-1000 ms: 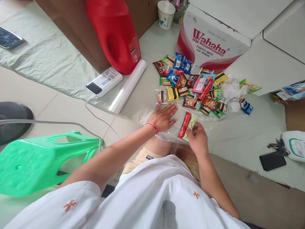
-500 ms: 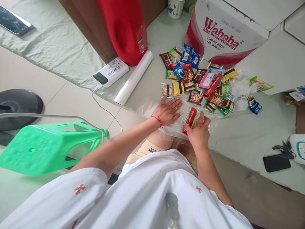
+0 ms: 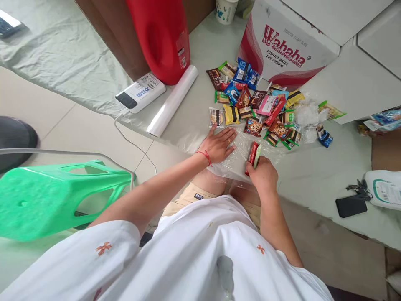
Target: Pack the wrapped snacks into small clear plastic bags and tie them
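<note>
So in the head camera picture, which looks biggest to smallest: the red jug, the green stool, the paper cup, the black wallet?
1. green stool, though being nearest the camera inflates it
2. red jug, partly cut off by the top edge
3. black wallet
4. paper cup, also cut off, so its ranking against the wallet is unsure

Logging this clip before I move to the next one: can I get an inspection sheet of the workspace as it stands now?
Surface: pale green cloth-covered table, with a sheet of clear plastic film spread at its near edge.
Job's things: red snack bar and green snack bar lying side by side on the film.
Clutter: pile of wrapped snacks, film roll, white device, red jug, Wahaha carton, paper cup, black wallet.
Grippers: left hand flat on the film; right hand gripping the near ends of both bars.
Cables: white cable running from the device over the table edge.
Surroundings: green plastic stool, tiled floor.
</note>
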Motion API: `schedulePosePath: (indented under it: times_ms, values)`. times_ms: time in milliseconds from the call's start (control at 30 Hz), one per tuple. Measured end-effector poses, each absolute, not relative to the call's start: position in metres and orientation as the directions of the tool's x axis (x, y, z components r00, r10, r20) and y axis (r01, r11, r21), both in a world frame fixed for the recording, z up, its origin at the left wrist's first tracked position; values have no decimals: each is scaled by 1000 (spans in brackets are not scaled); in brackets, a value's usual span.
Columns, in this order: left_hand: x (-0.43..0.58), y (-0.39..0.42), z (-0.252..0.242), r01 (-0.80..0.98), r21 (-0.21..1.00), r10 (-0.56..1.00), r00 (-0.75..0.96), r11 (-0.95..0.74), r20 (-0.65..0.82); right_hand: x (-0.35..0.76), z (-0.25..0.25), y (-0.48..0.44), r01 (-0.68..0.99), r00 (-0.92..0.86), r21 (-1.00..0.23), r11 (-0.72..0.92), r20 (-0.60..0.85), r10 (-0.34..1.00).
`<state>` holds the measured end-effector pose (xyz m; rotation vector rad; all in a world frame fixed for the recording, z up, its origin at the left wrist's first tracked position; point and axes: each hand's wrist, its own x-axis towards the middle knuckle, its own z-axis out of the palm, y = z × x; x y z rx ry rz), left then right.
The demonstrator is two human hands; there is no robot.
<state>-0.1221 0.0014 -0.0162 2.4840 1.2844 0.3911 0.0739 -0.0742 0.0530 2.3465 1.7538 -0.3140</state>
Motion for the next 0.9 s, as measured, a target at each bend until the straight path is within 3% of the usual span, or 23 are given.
schedulePosePath:
  times_ms: [100, 233, 300, 367, 433, 533, 600, 733, 900]
  values:
    - [-122, 1, -17, 741, 388, 824, 557, -548, 100, 88, 53, -75, 935, 340, -10, -354, -260, 904]
    - [-121, 2, -19, 741, 389, 825, 556, -547, 100, 129, 59, -79, 861, 414, -197, -468, -263, 872]
    - [-120, 2, -20, 739, 397, 826, 554, -544, 103, 144, 65, -80, 852, 445, -233, -469, -148, 883]
    - [-121, 3, -19, 732, 409, 826, 553, -544, 110, 148, 71, -79, 922, 348, -196, -334, 39, 937]
    - [-122, 3, -18, 723, 426, 826, 552, -543, 115, 141, 72, -75, 992, 85, -100, -71, 145, 986]
    - [-124, 4, -16, 716, 464, 836, 538, -521, 108, 121, 63, -65, 958, -286, 18, 286, 66, 956]
    - [-125, 4, -13, 716, 489, 847, 523, -498, 96, 108, 51, -61, 915, -399, 60, 400, -25, 917]
    - [-126, 3, -11, 716, 497, 852, 515, -490, 97, 97, 33, -67, 903, -414, 75, 422, -106, 904]
    - [-126, 0, -14, 720, 426, 825, 547, -549, 138, 122, 50, -53, 939, -324, -112, 325, 26, 946]
